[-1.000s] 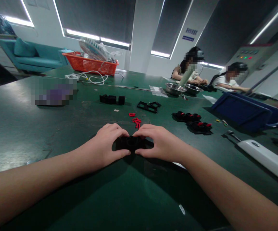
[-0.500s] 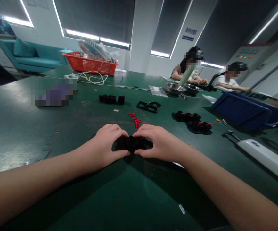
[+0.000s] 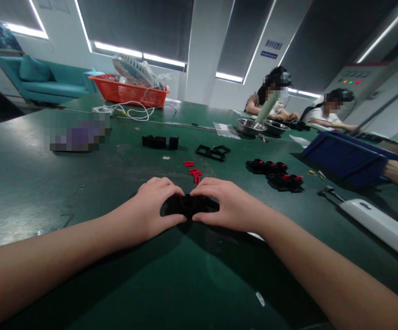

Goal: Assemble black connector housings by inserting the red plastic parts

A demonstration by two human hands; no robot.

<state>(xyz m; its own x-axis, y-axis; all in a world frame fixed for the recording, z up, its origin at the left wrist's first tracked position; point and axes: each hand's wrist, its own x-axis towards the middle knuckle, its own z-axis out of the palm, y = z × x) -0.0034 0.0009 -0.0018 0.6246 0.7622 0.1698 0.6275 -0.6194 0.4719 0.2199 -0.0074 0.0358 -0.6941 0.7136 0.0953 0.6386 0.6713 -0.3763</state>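
Note:
Between my hands, low over the green table (image 3: 199,284), is a black plastic part (image 3: 188,206) whose outline is partly lost in shadow. My left hand (image 3: 157,204) grips its left side, thumb nearer me and fingers at the far side. On the right side my right hand (image 3: 218,201) holds it the same way. Just beyond my fingertips lie several small red clips (image 3: 195,173). Farther off are black block-shaped parts (image 3: 157,142) and flat black frames (image 3: 212,152). Black pieces with red inserts (image 3: 274,173) rest to the right.
At right are a blue bin (image 3: 348,158), with another person's hand (image 3: 396,172) at its side, and a long white device (image 3: 381,224). Metal bowls (image 3: 250,127) and two seated people are at the back right. An orange basket (image 3: 130,95) and white cables stand at the back left.
The other person's hand and forearm have come in from the right edge to the blue bin, which has shifted slightly. My hands and the black part stay in place.

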